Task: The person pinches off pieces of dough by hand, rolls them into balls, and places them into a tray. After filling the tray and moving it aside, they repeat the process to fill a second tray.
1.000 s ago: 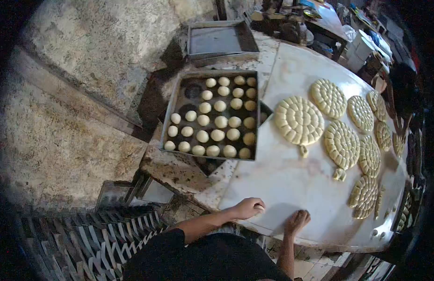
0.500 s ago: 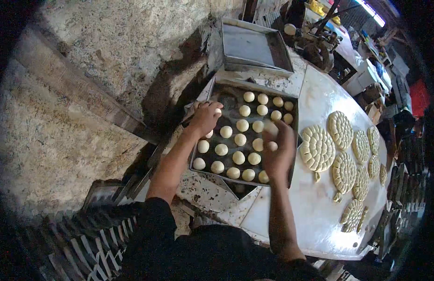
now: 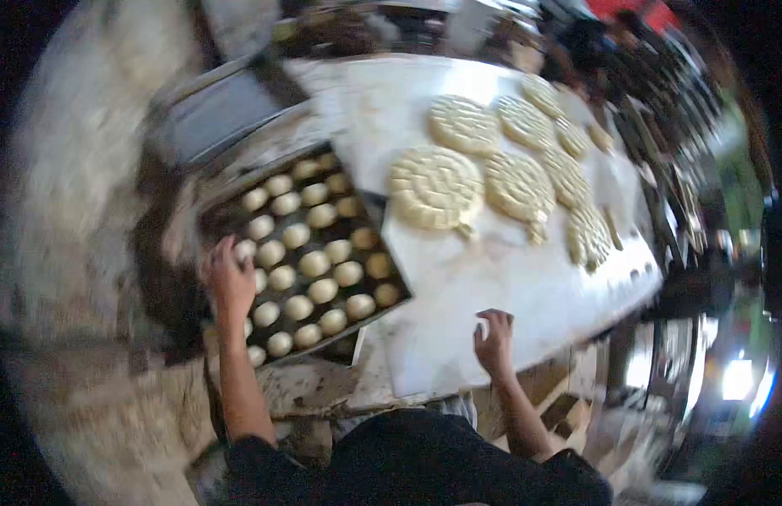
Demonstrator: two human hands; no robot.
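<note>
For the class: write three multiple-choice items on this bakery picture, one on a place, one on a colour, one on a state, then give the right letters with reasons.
1. Where is the left hand?
A. at the left edge of the dark metal tray of pale round dough balls
B. on the patterned dough discs
C. off the table

2. What colour is the smooth tabletop?
A. red
B. white
C. green

3. How is the right hand?
A. gripping a dough ball
B. raised high above the table
C. resting on the tabletop, holding nothing visible

Answers: 1 A, its fingers lie among the dough balls at that edge. 2 B, the slab shows white beside the patterned round dough discs. 3 C, the curled fingers sit on the slab near its front edge.
</note>
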